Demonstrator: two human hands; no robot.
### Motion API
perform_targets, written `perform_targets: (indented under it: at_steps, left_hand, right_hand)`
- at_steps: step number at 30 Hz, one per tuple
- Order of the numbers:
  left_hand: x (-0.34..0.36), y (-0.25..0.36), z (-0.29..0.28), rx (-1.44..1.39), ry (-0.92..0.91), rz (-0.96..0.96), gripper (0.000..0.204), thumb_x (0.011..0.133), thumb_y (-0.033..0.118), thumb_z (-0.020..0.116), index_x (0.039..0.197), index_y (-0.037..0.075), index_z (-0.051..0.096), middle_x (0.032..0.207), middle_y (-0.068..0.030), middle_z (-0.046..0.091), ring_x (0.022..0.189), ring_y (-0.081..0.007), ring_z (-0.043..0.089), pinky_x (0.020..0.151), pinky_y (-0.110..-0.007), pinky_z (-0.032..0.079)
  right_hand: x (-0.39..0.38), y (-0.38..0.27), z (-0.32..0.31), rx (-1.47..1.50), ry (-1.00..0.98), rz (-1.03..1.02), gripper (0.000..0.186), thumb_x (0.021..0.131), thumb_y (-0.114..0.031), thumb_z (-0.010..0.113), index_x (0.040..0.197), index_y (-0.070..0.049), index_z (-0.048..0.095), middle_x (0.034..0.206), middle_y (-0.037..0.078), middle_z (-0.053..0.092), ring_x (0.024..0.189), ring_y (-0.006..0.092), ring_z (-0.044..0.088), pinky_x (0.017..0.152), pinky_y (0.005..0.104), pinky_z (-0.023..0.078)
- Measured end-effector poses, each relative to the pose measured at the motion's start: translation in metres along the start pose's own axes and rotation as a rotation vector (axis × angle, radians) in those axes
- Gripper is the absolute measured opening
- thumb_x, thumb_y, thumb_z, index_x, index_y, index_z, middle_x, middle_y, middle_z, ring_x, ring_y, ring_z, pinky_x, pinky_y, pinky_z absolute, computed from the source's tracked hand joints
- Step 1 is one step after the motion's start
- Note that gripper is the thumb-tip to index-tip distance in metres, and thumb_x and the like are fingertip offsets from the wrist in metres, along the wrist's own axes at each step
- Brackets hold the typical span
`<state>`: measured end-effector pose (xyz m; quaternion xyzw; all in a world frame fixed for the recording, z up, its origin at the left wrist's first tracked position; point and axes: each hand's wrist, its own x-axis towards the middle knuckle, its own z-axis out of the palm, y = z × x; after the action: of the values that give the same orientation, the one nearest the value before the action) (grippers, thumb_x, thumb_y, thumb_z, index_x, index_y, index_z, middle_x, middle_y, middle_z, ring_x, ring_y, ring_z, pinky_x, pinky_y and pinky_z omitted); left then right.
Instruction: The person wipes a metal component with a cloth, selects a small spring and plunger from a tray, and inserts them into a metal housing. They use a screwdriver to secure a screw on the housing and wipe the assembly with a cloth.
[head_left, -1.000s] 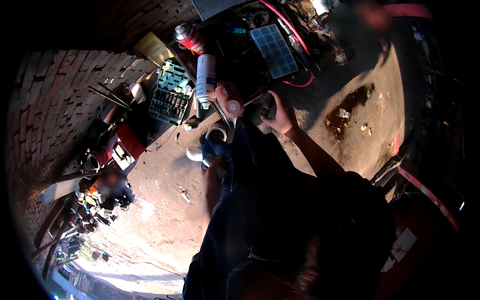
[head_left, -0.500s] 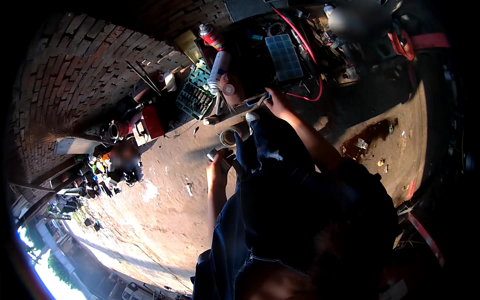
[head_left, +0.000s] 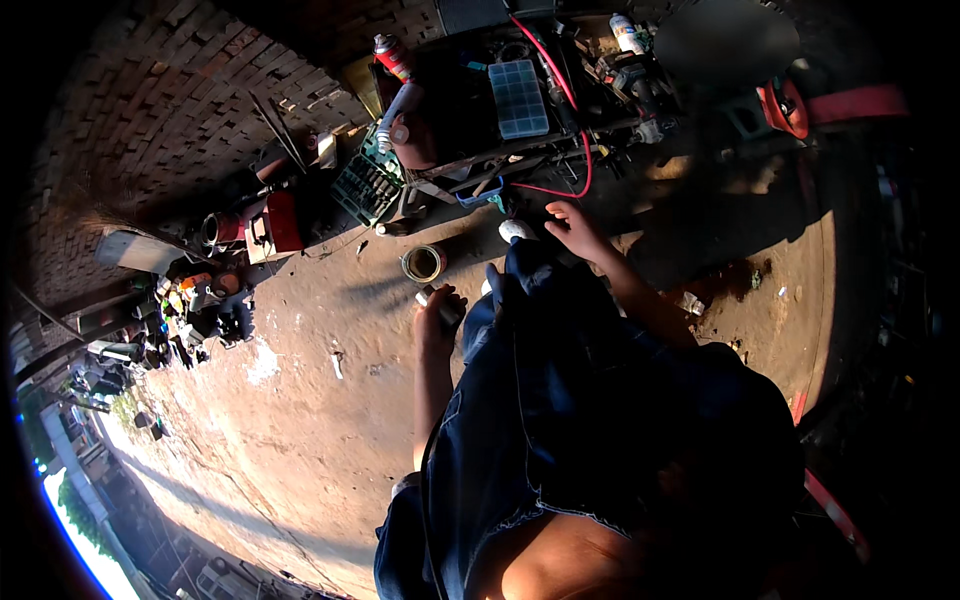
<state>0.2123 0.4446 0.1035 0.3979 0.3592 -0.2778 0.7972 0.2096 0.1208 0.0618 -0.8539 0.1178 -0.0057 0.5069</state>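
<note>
In my left hand (head_left: 436, 325) is a short cylinder (head_left: 424, 297) with a pale end; its kind is unclear, as my fingers wrap around most of it. Just beyond that hand a round tin (head_left: 424, 263) with an open top stands on the ground. My right hand (head_left: 578, 232) hangs in the air short of the workbench, fingers loosely bent and apart, and I see nothing in it. Nearest to it is a small blue tray (head_left: 480, 193) at the bench edge, with a brownish handle-like piece lying across it. A white shoe (head_left: 516, 231) shows below.
The bench carries a compartment box (head_left: 519, 98), a red hose (head_left: 585, 165), a green socket set (head_left: 368, 188) and spray cans (head_left: 393, 57). A red machine (head_left: 272, 228) and a pile of scrap (head_left: 200, 315) line the brick wall. A dark stain (head_left: 735, 285) marks the ground at right.
My right hand has let go at the bench edge and drawn back, baring the blue tray. My left hand still grips the cylinder. The whole view has shifted, with more of the tin showing.
</note>
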Motion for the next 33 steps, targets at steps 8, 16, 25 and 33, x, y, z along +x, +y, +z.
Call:
perform_targets:
  at_steps: [8,16,25,33]
  left_hand:
    - [0.029,-0.004,0.078,0.197,-0.078,0.168,0.021,0.081,0.013,0.064,0.098,0.001,0.059,0.08,-0.0102,0.061,0.073,-0.0254,0.063,0.062,-0.033,0.052]
    - [0.164,-0.002,0.221,0.283,-0.065,0.105,0.024,0.084,0.019,0.062,0.097,-0.001,0.059,0.089,-0.0099,0.063,0.074,-0.0186,0.061,0.065,-0.027,0.049]
    - [0.307,0.008,0.28,0.862,0.094,0.173,0.033,0.066,0.033,0.079,0.076,0.004,0.067,0.068,-0.0018,0.061,0.059,-0.0108,0.055,0.052,-0.027,0.042]
    - [0.345,-0.004,0.269,0.803,0.01,-0.082,0.038,0.072,0.022,0.078,0.099,-0.002,0.065,0.094,-0.0086,0.066,0.082,-0.0201,0.065,0.074,-0.031,0.053]
  right_hand:
    - [0.062,0.057,-0.041,0.115,-0.015,0.054,0.036,0.079,-0.019,0.069,0.107,-0.002,0.055,0.102,0.012,0.064,0.092,0.0224,0.064,0.079,0.0322,0.05]
    - [0.145,0.092,-0.128,0.065,-0.165,0.074,0.034,0.081,-0.019,0.068,0.106,0.0,0.056,0.101,0.011,0.064,0.093,0.0219,0.063,0.079,0.0321,0.05]
    - [0.166,0.125,-0.194,0.047,-0.214,0.185,0.037,0.084,-0.025,0.066,0.11,-0.002,0.056,0.107,0.012,0.063,0.098,0.0243,0.062,0.084,0.0341,0.05]
    - [0.167,0.117,-0.191,0.001,-0.208,0.171,0.034,0.084,-0.022,0.067,0.108,-0.002,0.056,0.104,0.012,0.063,0.095,0.0229,0.063,0.081,0.0327,0.051]
